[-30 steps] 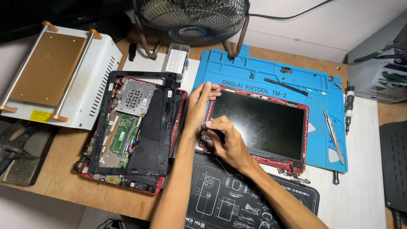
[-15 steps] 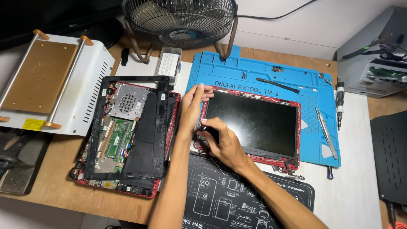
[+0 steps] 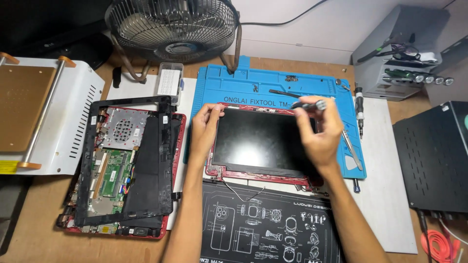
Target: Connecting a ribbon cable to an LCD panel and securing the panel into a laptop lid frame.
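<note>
While the red-framed laptop screen panel (image 3: 263,143) is lying flat across the lower half of the blue repair mat (image 3: 273,85), it is being steadied at its upper left corner by the left hand (image 3: 204,129), whose fingers (image 3: 213,111) are being curled loosely over the frame edge, seemingly so that the panel is kept from sliding. Above the panel's upper right corner, a slim black screwdriver (image 3: 308,104) is being gripped in the closed fingers (image 3: 304,119) of the right hand (image 3: 319,134), its shaft being held nearly level and pointed toward the panel's top edge, probably for reaching a fastener there; the tip itself cannot be made out clearly. Left of the panel, the opened laptop base (image 3: 122,170) is being left with its circuit board exposed and a black bezel frame (image 3: 124,160) resting across it, well clear of the hands. Just right of the panel, metal tweezers (image 3: 352,151) and a second screwdriver (image 3: 360,109) are being kept on the mat's edge, within easy reach. Below the panel, a black printed mat (image 3: 265,226) is being overlapped slightly by its lower frame and loose cable.
</note>
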